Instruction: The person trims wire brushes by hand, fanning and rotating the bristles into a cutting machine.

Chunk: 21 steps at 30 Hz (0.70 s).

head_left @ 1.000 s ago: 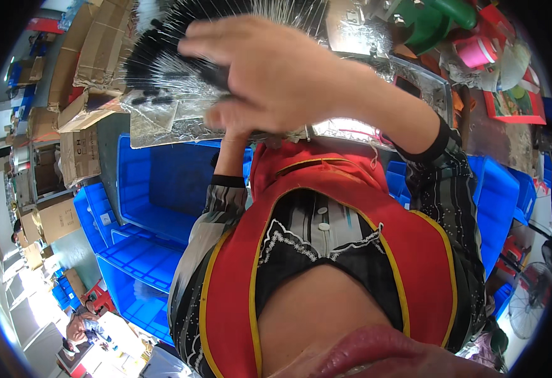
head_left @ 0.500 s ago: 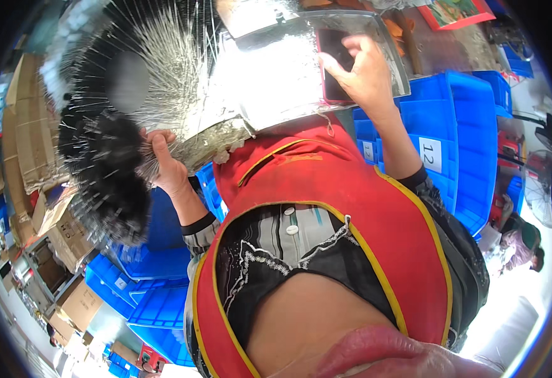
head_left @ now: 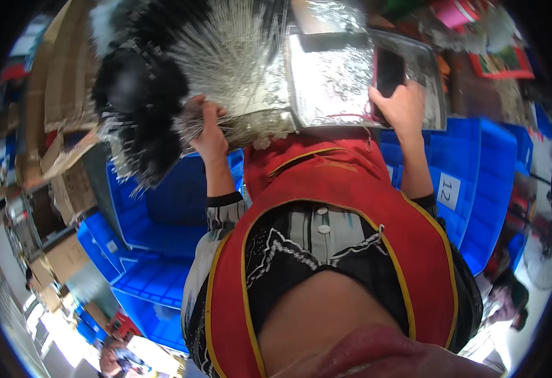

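- Head view: the left hand (head_left: 211, 140) is at the left, its fingers clamped on a bundle of thin pale wire stems with black bristly tips (head_left: 176, 126); the tips point left.
- Just beyond that hand, a wide, fanned pile of similar pale stems (head_left: 238, 60) spreads toward the far side.
- The right hand (head_left: 404, 108) touches the near end of a dark, flat phone with a pink edge (head_left: 390, 72), its thumb by the left edge; whether its fingers grip the phone I cannot tell.
- The phone lies on a shiny silver foil-covered panel (head_left: 329, 82), right of the pile.
- Blue plastic crates (head_left: 471, 183) stand left and right of the red apron with yellow edging (head_left: 339, 189).
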Each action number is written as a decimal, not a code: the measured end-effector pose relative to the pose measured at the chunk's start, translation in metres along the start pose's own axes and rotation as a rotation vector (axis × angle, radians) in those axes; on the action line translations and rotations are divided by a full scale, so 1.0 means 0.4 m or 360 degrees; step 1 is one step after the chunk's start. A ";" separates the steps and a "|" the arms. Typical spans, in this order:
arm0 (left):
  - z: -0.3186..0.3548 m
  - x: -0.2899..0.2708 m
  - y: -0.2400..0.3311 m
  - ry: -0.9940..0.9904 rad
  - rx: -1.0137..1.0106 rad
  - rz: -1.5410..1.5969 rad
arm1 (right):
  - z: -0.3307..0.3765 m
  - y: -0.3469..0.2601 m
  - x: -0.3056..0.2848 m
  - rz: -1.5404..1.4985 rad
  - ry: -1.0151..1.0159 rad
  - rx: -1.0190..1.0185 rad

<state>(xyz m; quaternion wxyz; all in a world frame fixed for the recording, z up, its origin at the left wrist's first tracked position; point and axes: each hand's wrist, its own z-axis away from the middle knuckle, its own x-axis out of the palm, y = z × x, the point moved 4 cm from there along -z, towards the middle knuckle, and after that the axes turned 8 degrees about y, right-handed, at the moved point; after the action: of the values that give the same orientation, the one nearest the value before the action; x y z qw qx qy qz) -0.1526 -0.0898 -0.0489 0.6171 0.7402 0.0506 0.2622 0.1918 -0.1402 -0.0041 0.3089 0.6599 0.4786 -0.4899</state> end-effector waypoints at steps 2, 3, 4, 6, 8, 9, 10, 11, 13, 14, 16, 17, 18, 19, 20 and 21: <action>0.000 0.000 0.000 -0.0013 -0.0003 0.0017 | -0.003 0.000 0.000 -0.0022 0.0047 -0.0061; -0.002 -0.005 0.003 -0.0004 0.0008 0.0014 | -0.005 -0.002 -0.002 -0.0017 0.0015 -0.0060; -0.003 -0.008 0.009 0.0004 0.0020 -0.0005 | -0.008 -0.009 0.001 -0.0042 0.0028 -0.0077; 0.001 -0.002 -0.007 -0.0016 0.0005 0.0005 | -0.006 0.006 0.005 0.0027 -0.0083 0.0003; -0.007 -0.011 -0.008 -0.0030 0.0018 -0.0059 | -0.006 0.007 0.020 0.0066 -0.0192 0.0077; -0.007 -0.014 -0.009 -0.0016 0.0055 -0.0136 | 0.000 0.010 0.023 0.0011 -0.0078 0.0054; -0.008 -0.014 -0.011 -0.0015 0.0049 -0.0119 | 0.005 0.013 0.022 0.0010 0.0013 0.0011; -0.008 -0.012 -0.013 -0.0015 0.0045 -0.0107 | 0.006 0.016 0.019 -0.0028 -0.0010 0.0040; 0.000 -0.003 -0.013 -0.0026 0.0014 -0.0125 | 0.011 0.015 0.009 -0.0064 0.0081 0.0025; 0.003 0.005 0.002 0.0020 0.0029 -0.0096 | 0.010 0.019 0.018 -0.0054 0.0082 -0.0002; 0.007 0.010 0.013 0.0026 0.0055 -0.0095 | 0.017 0.020 0.017 -0.0051 0.0086 -0.0019; 0.006 0.006 0.014 0.0009 0.0047 -0.0091 | 0.018 0.020 0.015 -0.0042 0.0087 -0.0003; 0.007 0.005 0.016 -0.0065 0.0083 -0.0123 | 0.020 0.024 0.019 -0.0062 0.0006 0.0048; 0.011 0.007 0.020 -0.0139 0.0119 -0.0155 | 0.022 0.027 0.022 -0.0082 -0.0075 0.0099; 0.021 0.020 0.037 -0.0140 0.0158 -0.0215 | 0.023 0.023 0.013 -0.0041 -0.0116 0.0075; 0.015 0.012 0.032 -0.0154 0.0153 -0.0213 | 0.027 0.025 0.010 -0.0036 -0.0116 0.0089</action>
<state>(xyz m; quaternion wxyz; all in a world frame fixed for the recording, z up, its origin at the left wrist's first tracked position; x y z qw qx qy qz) -0.1490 -0.0963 -0.0360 0.5988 0.7756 0.0826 0.1818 0.1977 -0.1519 -0.0119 0.3020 0.6446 0.4605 -0.5303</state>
